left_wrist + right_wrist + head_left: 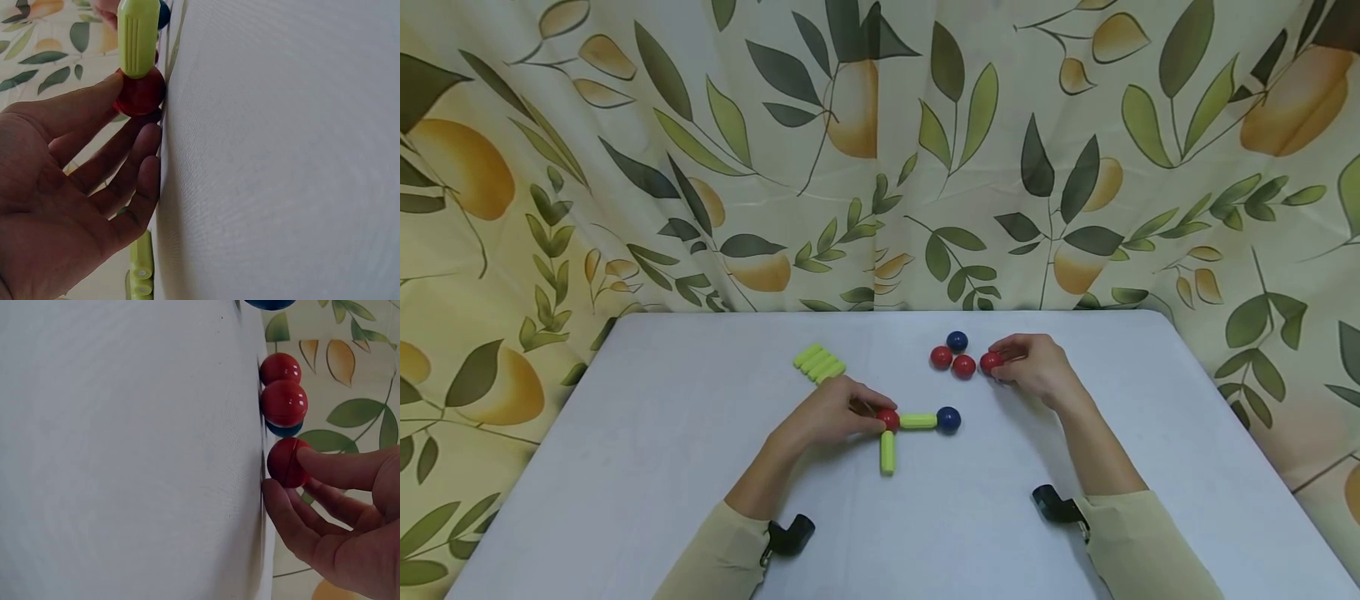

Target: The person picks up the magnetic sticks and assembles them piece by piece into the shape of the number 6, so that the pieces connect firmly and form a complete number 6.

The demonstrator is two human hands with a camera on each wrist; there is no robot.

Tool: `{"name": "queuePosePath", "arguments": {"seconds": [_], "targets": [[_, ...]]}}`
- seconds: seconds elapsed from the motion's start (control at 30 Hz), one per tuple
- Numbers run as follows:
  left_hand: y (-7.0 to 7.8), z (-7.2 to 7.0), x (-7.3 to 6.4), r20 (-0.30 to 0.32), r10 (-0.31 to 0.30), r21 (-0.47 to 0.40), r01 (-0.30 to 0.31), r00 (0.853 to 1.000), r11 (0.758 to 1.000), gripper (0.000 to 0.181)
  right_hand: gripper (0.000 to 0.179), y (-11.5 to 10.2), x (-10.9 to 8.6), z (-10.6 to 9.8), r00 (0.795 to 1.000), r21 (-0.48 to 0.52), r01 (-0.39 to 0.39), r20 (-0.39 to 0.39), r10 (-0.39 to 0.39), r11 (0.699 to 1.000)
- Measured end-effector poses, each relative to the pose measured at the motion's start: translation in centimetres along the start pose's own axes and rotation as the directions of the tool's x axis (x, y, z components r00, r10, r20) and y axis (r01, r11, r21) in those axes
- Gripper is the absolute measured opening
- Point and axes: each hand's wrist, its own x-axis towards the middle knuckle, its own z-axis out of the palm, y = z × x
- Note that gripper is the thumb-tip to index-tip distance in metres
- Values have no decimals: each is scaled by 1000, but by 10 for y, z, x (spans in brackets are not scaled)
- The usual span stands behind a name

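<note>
My left hand (835, 408) pinches a red ball (891, 417) between thumb and fingers at the middle of the table. Two light-green rods meet at this ball: one rod (917, 422) runs right to a dark blue ball (949, 420), while the other rod (887, 457) points toward me with its near end bare. In the left wrist view the thumb presses the side of the red ball (142, 94). Farther back on the right, my right hand (1037, 367) holds another red ball (286, 464) between thumb and fingers, low at the tabletop.
Just left of the right hand, two loose red balls (964, 367) and a blue ball (957, 341) sit close together. Several light-green rods (818, 363) lie side by side behind the left hand. A patterned curtain (895, 167) hangs behind the white table (662, 400).
</note>
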Motion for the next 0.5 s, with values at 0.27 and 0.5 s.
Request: {"name": "queuePosePath", "arguments": {"seconds": [0.27,0.5], "targets": [[1,0,1,5,-8,4,8,1000,1000,29,44,2,-11,-4,999,78,-13,41,10,997],[1,0,1,3,7,13,-7,1000,1000,30,47,0,-26,-11,999,90,4,48,-9,996]]}}
